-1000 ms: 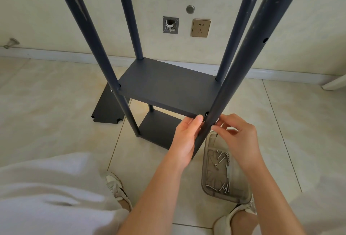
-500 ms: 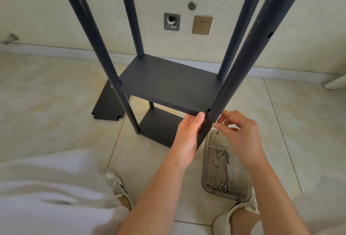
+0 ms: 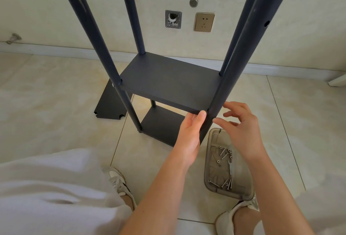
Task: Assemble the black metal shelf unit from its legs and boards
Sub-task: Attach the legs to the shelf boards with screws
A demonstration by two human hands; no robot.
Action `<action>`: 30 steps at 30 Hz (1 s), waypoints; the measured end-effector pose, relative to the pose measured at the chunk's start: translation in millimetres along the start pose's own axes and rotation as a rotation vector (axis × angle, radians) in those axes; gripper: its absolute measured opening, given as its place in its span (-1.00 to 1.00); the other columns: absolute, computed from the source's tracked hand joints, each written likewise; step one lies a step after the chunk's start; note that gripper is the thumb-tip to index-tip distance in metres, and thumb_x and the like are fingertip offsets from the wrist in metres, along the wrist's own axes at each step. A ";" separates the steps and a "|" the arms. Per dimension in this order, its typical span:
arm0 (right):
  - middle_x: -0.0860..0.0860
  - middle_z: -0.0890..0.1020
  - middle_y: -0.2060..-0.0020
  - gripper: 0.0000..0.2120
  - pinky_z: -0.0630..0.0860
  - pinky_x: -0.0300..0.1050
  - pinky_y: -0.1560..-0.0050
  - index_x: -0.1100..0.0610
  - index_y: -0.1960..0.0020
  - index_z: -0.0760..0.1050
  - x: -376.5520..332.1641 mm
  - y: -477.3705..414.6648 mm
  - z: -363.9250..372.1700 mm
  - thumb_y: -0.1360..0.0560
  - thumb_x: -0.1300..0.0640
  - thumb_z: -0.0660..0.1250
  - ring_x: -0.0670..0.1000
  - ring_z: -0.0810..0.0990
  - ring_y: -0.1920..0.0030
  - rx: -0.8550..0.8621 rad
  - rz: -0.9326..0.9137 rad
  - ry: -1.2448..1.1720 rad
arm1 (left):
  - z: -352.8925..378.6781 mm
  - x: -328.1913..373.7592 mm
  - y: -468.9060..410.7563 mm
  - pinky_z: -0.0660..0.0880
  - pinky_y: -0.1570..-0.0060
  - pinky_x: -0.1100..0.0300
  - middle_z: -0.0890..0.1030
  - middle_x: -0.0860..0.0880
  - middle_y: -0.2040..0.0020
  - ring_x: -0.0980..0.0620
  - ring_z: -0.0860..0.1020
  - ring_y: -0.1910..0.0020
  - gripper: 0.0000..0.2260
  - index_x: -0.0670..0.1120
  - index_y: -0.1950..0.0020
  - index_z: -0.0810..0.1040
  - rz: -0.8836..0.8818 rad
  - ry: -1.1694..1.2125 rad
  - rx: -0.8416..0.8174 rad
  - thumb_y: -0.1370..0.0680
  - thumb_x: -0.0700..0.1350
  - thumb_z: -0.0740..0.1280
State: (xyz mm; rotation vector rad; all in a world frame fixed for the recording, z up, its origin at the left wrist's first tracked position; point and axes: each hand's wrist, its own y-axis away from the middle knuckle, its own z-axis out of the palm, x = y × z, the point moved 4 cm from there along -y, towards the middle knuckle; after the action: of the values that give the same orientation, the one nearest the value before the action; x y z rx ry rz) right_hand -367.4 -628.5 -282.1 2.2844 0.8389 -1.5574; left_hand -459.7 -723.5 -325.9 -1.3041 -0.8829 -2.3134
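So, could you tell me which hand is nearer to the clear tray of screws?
Right. The right hand hovers above the far end of the tray; the left hand holds the middle board by its corner, left of the tray.

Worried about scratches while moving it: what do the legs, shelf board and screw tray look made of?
Legs: round tubes, likely metal, matte dark paint with pale scuffs. Shelf board: thin flat panel, same matte dark finish, probably painted metal. Screw tray: smoky translucent plastic; the floor shows through it.
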 end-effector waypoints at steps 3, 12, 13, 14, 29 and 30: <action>-0.08 0.61 -0.21 -0.56 0.59 -0.19 -0.11 -0.06 -0.26 0.55 3.5 -4.1 2.3 -0.45 0.24 0.49 -0.10 0.61 -0.14 -0.099 0.062 -0.115 | -2.3 0.4 0.2 0.52 -0.13 0.23 0.68 0.06 -0.14 0.10 0.62 -0.19 -0.80 0.07 -0.23 0.57 0.006 -0.002 0.018 -0.65 0.07 0.27; -0.07 0.74 0.05 -0.57 0.65 -0.11 -0.01 0.03 -0.24 0.61 8.1 -13.4 -2.4 -0.42 0.33 0.49 -0.04 0.71 0.01 -0.227 0.160 -0.310 | -4.0 13.0 12.7 0.40 0.18 0.33 0.66 0.12 0.14 0.14 0.59 0.02 -0.82 0.03 0.09 0.64 -0.053 -0.172 0.323 -0.58 0.11 0.38; -0.06 0.74 0.06 -0.57 0.66 -0.15 0.04 0.02 -0.23 0.62 8.0 -15.4 -3.0 -0.41 0.32 0.50 -0.03 0.72 0.02 -0.234 0.173 -0.315 | -6.3 16.5 14.0 0.41 0.21 0.34 0.64 0.15 0.24 0.15 0.59 0.10 -0.83 0.03 0.16 0.63 -0.030 -0.212 0.371 -0.56 0.09 0.41; -0.07 0.74 0.08 -0.57 0.65 -0.19 0.09 0.00 -0.20 0.63 7.9 -16.7 -3.5 -0.40 0.32 0.51 -0.04 0.72 0.03 -0.234 0.182 -0.317 | -8.7 20.5 16.0 0.44 0.23 0.33 0.61 0.16 0.27 0.15 0.58 0.16 -0.85 0.04 0.18 0.61 0.009 -0.264 0.427 -0.54 0.06 0.45; -0.08 0.74 0.12 -0.63 0.54 -0.34 0.27 -0.14 -0.10 0.65 3.6 -15.2 -4.4 -0.39 0.22 0.55 -0.09 0.71 0.13 -0.263 0.225 -0.367 | 9.8 72.0 5.3 0.32 -0.23 -0.05 0.58 -0.03 -0.10 -0.08 0.35 -0.25 -0.55 -0.09 -0.05 0.68 0.721 -1.430 0.200 -0.33 0.17 0.59; -0.09 0.74 0.13 -0.63 0.54 -0.35 0.27 -0.15 -0.10 0.65 2.7 -14.7 -4.4 -0.38 0.21 0.55 -0.08 0.71 0.13 -0.260 0.227 -0.364 | 10.0 73.8 2.6 0.32 -0.24 -0.04 0.58 -0.03 -0.09 -0.07 0.36 -0.25 -0.55 -0.10 -0.06 0.68 0.727 -1.456 0.162 -0.33 0.17 0.59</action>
State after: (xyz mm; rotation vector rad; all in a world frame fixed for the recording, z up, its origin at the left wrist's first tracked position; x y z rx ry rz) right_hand -371.9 -613.6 -281.1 1.7733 0.6189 -1.5871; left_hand -490.2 -718.3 -258.2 -2.5871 -0.6479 -0.5026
